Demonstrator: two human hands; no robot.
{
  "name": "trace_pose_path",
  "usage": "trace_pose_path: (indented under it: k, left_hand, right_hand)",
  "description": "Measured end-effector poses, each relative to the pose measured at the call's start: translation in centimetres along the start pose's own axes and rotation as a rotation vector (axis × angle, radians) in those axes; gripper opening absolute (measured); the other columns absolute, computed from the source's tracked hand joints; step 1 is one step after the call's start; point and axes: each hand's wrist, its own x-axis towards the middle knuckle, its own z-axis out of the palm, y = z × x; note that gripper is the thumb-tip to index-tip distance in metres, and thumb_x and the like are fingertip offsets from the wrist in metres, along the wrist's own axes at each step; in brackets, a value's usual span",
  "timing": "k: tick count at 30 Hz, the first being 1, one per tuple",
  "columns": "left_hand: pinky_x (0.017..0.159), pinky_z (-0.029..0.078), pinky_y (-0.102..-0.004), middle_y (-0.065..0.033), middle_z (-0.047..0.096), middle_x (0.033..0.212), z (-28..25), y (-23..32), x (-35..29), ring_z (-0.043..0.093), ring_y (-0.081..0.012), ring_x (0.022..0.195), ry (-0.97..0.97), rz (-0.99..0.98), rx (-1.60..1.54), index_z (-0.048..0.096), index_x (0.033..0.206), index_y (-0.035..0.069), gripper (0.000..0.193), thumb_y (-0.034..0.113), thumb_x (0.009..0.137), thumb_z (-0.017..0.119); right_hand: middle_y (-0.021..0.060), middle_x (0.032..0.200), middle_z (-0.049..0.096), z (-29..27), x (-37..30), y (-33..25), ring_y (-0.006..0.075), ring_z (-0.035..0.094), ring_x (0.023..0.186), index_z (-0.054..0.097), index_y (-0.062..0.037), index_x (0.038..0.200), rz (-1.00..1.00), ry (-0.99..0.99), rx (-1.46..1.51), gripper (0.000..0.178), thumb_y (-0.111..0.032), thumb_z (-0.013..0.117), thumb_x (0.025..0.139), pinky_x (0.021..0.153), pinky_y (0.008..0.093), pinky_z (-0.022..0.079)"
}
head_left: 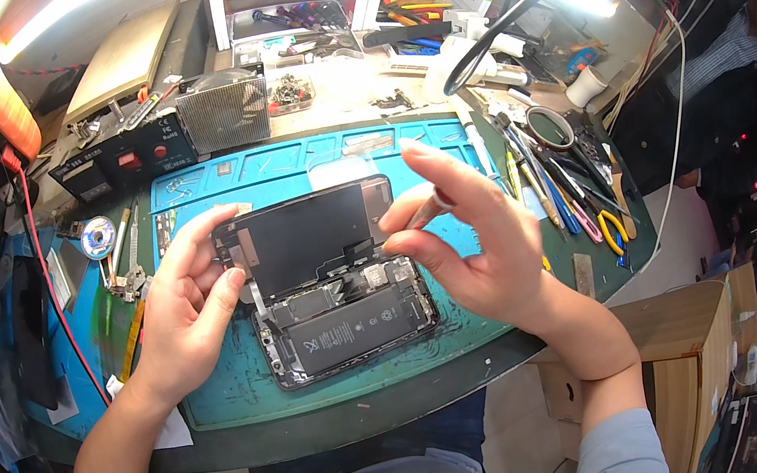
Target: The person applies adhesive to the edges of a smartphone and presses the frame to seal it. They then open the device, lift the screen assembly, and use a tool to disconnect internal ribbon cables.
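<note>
An opened smartphone lies on the blue-green work mat point(418, 376) in front of me. Its black housing point(302, 379) is flat, with the dark battery point(349, 331) and circuit parts exposed. At the far side the detached screen point(298, 246) is tipped up, its inner face toward me. My left hand point(184, 312) is closed on the screen's left edge, thumb in front. Beside the screen's right edge, my right hand point(486, 245) pinches a short, slim brownish tool point(428, 211) above the housing. The tool's tip is mostly hidden by the fingers, so its kind is unclear.
Several hand tools, including yellow-handled pliers point(612, 231), lie to the right near a round magnifier point(549, 127). On the left are a solder spool point(97, 237) and a black box with a red switch point(126, 163). Parts trays point(291, 92) stand behind.
</note>
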Motion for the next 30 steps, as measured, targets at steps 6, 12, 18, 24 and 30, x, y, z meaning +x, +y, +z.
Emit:
trace_pose_path:
  k: [6, 12, 18, 24, 30]
  left_hand:
    - [0.110, 0.045, -0.0331, -0.0138, 0.056, 0.141, 0.0, 0.1, 0.0, 0.059, -0.0176, 0.127, -0.002, 0.005, 0.000, 0.040, 0.149, 0.000, 0.051, -0.009, 0.100, 0.050]
    - [0.111, 0.045, -0.0333, -0.0141, 0.054, 0.143, -0.1, 0.1, 0.0, 0.058, -0.0179, 0.129, -0.012, 0.014, -0.001, 0.041, 0.147, -0.001, 0.049, -0.010, 0.099, 0.050]
    - [0.111, 0.045, -0.0333, -0.0144, 0.054, 0.143, -0.2, 0.1, 0.0, 0.058, -0.0182, 0.128, -0.020, 0.003, -0.010, 0.041, 0.147, -0.001, 0.049, -0.010, 0.099, 0.050]
    - [0.111, 0.045, -0.0335, -0.0144, 0.054, 0.143, -0.1, 0.2, 0.0, 0.058, -0.0183, 0.128, -0.021, -0.009, -0.021, 0.041, 0.147, -0.002, 0.049, -0.010, 0.099, 0.050]
    - [0.110, 0.046, -0.0333, -0.0142, 0.054, 0.143, -0.1, 0.0, 0.0, 0.058, -0.0181, 0.128, -0.008, 0.006, -0.012, 0.041, 0.146, -0.001, 0.049, -0.009, 0.099, 0.050]
  right_hand:
    - [0.0166, 0.102, 0.072, 0.7, -0.2, -0.2, 0.0188, 0.073, 0.078, 0.055, 0.0076, 0.137, 0.033, -0.066, -0.002, 0.053, 0.002, 0.077, 0.089, 0.069, 0.0287, 0.059]
    - [0.0079, 0.088, 0.069, 1.6, -0.6, -0.1, 0.0209, 0.068, 0.075, 0.059, 0.0008, 0.138, 0.098, -0.001, 0.048, 0.053, -0.002, 0.077, 0.088, 0.068, 0.0326, 0.056]
    - [0.0073, 0.087, 0.069, 1.6, -0.5, -0.1, 0.0207, 0.067, 0.074, 0.059, 0.0001, 0.138, 0.109, -0.011, 0.076, 0.052, -0.003, 0.077, 0.088, 0.068, 0.0331, 0.055]
    - [0.0077, 0.088, 0.070, 1.4, -0.3, 0.0, 0.0200, 0.068, 0.075, 0.064, -0.0044, 0.134, 0.075, -0.028, 0.072, 0.049, -0.005, 0.078, 0.087, 0.066, 0.0327, 0.056]
    - [0.0084, 0.091, 0.072, 0.7, 1.0, -0.4, 0.0175, 0.070, 0.075, 0.068, 0.0000, 0.128, -0.029, -0.016, -0.049, 0.048, -0.005, 0.084, 0.082, 0.069, 0.0295, 0.058]
